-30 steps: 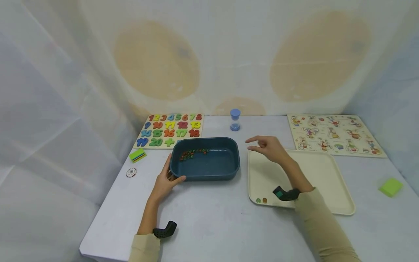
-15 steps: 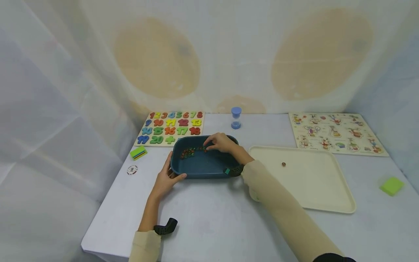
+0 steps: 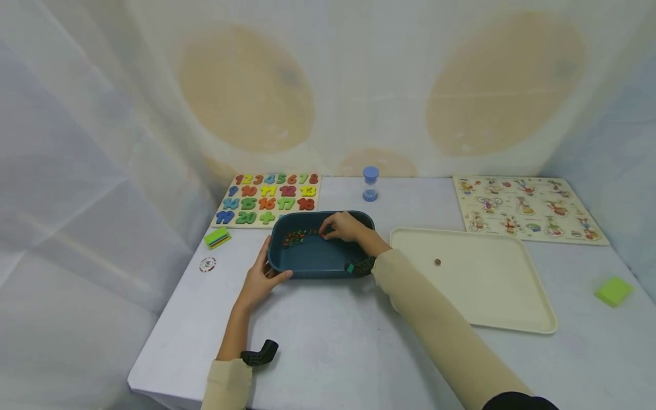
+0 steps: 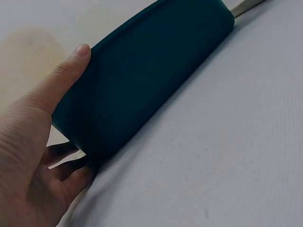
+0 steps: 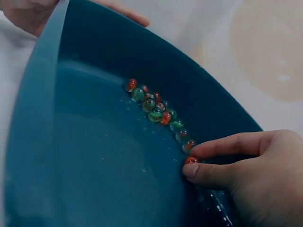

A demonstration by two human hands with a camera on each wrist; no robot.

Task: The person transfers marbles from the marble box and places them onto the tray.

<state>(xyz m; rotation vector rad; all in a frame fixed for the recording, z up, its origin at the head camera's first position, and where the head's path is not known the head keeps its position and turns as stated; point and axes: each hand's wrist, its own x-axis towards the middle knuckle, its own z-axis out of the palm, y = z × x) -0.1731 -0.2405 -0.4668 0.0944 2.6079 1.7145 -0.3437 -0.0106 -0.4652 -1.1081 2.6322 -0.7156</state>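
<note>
Right wrist: right hand (image 5: 267,175) partly hides a marble (image 5: 192,160).

Had red-and-green round glass marbles (image 5: 158,114) along the back edge inside a dark-blue rectangular plastic basin (image 3: 318,259); rightward, a brown round marble (image 3: 438,262) on a cream rectangular plastic tray (image 3: 497,285).

On the white cloth-covered table (image 3: 318,341) we note: dark teal rectangular plastic basin (image 3: 312,263); cream rectangular tray (image 3: 487,285); pale rectangular numeral board (image 3: 266,197); pale rectangular picture board (image 3: 530,213); upright blue-capped clear hourglass (image 3: 370,184); round white dark-marked chip (image 3: 207,264); green-topped striped block (image 3: 217,238); lime-green square block (image 3: 614,291).
</note>
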